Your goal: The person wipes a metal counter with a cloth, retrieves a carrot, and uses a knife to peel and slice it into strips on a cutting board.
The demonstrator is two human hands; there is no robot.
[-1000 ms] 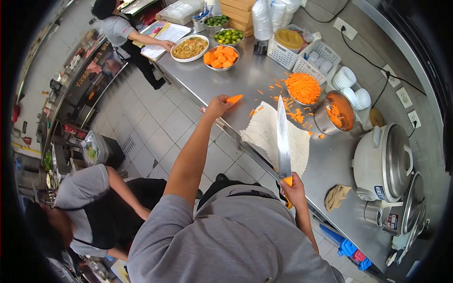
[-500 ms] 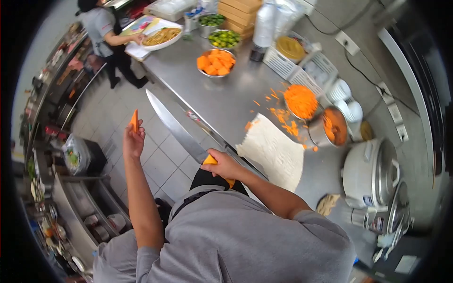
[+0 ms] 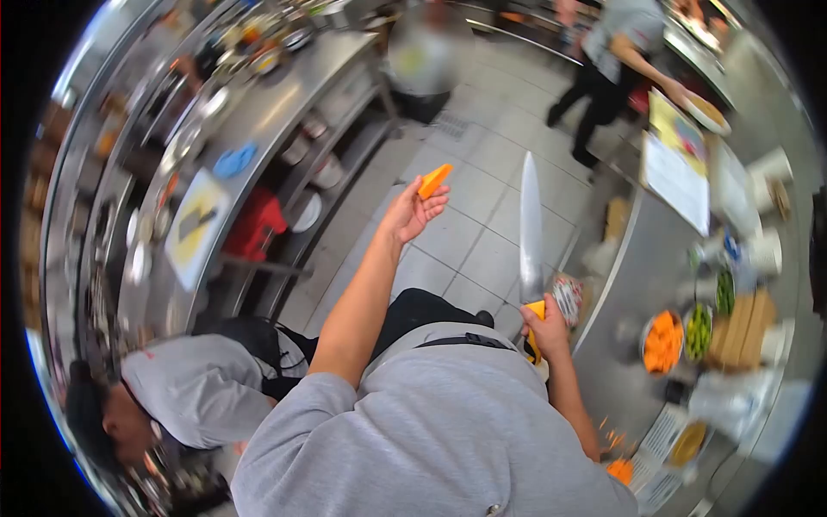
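My left hand (image 3: 415, 214) is stretched out over the floor, thumb and fingers closed on a wedge-shaped orange carrot piece (image 3: 435, 181). In my right hand (image 3: 550, 329) is a large kitchen knife (image 3: 531, 228), gripped by its yellow handle with the long blade pointing away from me. The blade stands apart from the carrot, in the air beside the steel counter's edge. On that counter, to the right, a metal bowl holds orange chunks (image 3: 662, 343). Some grated carrot (image 3: 619, 470) shows lower down, partly hidden by my body.
A co-worker (image 3: 622, 52) at the upper right reaches to a plate (image 3: 708, 114). Another person (image 3: 194, 388) bends close at my lower left. The left steel counter (image 3: 297, 90) carries a white cutting board (image 3: 198, 228) with a knife and a blue cloth (image 3: 234, 161).
My view has swung left, away from the counter with the grated carrot, toward the aisle. The carrot piece and knife stay in my hands. A second person has come into view at left.
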